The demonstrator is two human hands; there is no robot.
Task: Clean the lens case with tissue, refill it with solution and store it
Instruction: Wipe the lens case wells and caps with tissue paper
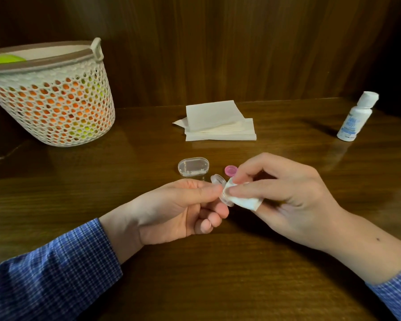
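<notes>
My left hand (183, 207) pinches a small clear lens case (219, 181) between thumb and fingers, just above the table. My right hand (285, 195) presses a folded white tissue (245, 201) against one well of the case. A pink cap (230, 170) lies on the table just behind the case, partly hidden by my right fingers. A clear oval box (193, 166) rests on the table behind my left hand. The white solution bottle (357, 117) stands capped at the far right.
A stack of white tissues (218, 121) lies at the back middle of the brown wooden table (195, 274). A white perforated basket (53, 98) with orange and green contents stands at the back left. A dark wooden wall rises behind.
</notes>
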